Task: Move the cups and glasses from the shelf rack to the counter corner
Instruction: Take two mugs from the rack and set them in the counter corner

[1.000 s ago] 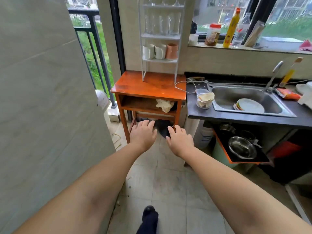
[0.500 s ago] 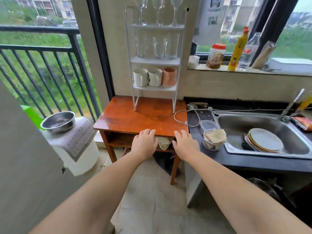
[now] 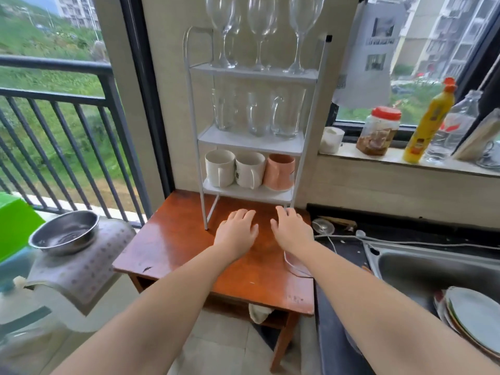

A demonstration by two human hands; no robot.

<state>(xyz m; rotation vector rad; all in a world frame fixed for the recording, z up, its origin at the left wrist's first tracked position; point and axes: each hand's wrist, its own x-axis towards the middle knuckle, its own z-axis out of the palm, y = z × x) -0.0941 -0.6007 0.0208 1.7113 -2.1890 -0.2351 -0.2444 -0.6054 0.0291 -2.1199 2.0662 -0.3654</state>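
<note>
A white three-tier shelf rack [image 3: 311, 123] stands at the back of an orange wooden table [image 3: 173, 239]. Its top tier holds three wine glasses [image 3: 259, 20]. The middle tier carries three clear tumblers [image 3: 257, 113]. On the bottom tier sit two white mugs [image 3: 219, 168] and a pink mug [image 3: 280, 172]. My left hand [image 3: 237, 232] and my right hand [image 3: 290, 230] hover palm down over the table just in front of the rack's base, fingers spread, holding nothing. The dark counter [image 3: 343, 255] begins right of the table.
A steel sink [image 3: 433, 269] with stacked plates [image 3: 476, 320] lies at the right. The windowsill holds a jar [image 3: 378, 131], a yellow bottle [image 3: 428, 123] and a small white cup [image 3: 331, 140]. A steel bowl [image 3: 65, 232] rests on a covered appliance at left, beside the balcony railing.
I have moved closer to the rack. Both hands went from below the table's front edge to above the tabletop near the rack's base.
</note>
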